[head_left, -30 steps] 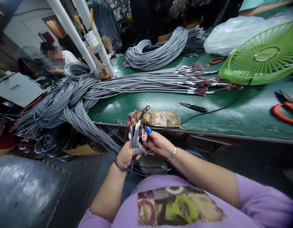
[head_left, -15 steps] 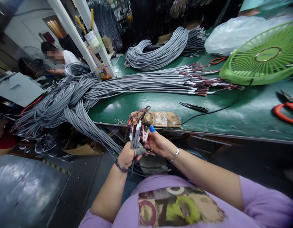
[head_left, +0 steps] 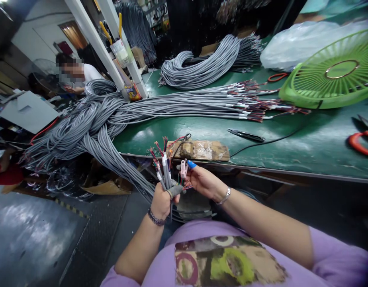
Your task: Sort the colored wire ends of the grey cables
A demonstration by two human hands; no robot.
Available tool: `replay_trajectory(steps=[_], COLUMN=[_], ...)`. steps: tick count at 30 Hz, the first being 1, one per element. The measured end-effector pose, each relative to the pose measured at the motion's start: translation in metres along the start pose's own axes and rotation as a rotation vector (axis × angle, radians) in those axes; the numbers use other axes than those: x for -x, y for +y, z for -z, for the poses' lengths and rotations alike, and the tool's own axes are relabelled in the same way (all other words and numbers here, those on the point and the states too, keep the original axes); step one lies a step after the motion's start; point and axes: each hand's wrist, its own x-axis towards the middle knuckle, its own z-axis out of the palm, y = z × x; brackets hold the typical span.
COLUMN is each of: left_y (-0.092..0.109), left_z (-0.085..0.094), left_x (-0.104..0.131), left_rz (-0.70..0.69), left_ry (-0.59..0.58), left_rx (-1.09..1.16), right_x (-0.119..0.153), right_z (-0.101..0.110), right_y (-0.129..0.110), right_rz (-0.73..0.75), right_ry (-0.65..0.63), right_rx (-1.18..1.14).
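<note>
"What does my left hand [head_left: 163,202] have?"
"I see it gripping several gray cables [head_left: 166,172], colored wire ends up."
"And my right hand [head_left: 203,183]?"
"I've got its fingers at a pale pink clip [head_left: 183,169], beside the near edge of the green desk [head_left: 291,147]."
"Far right?"
"A green fan [head_left: 330,75]."

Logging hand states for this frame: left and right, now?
Left hand: closed around gray cables.
Right hand: fingers closed at pink clip.

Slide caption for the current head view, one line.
Left hand grips grey cables with stripped ends; right hand holds a pink clip at the edge of a green bench.
</note>
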Motion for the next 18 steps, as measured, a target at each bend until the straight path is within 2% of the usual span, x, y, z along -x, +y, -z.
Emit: replay_trajectory(steps=[4, 6, 8, 13, 18], left_y=[-0.003, -0.002, 0.0, 0.001, -0.004], left_z=[-0.002, -0.002, -0.001, 0.006, 0.018], left_x=[0.003, 0.004, 0.002, -0.008, -0.018], left_rz=[-0.01, 0.022, 0.071, 0.198, 0.305], left_ry=[0.006, -0.032, -0.066, -0.1, -0.241], left_rx=[0.01, 0.007, 0.026, 0.158, 0.202], right_x=[0.002, 0.001, -0.001, -0.006, -0.006], right_z=[0.002, 0.003, 0.003, 0.0, -0.001], right_y=[0.004, 0.005, 0.006, 0.005, 0.001], right_rz=[0.257, 0.323, 0.28, 0.036, -0.028], right_ry=[0.133, 0.177, 0.143, 0.011, -0.025], right_rx=[0.248, 0.329, 0.29, 0.013, -0.116])
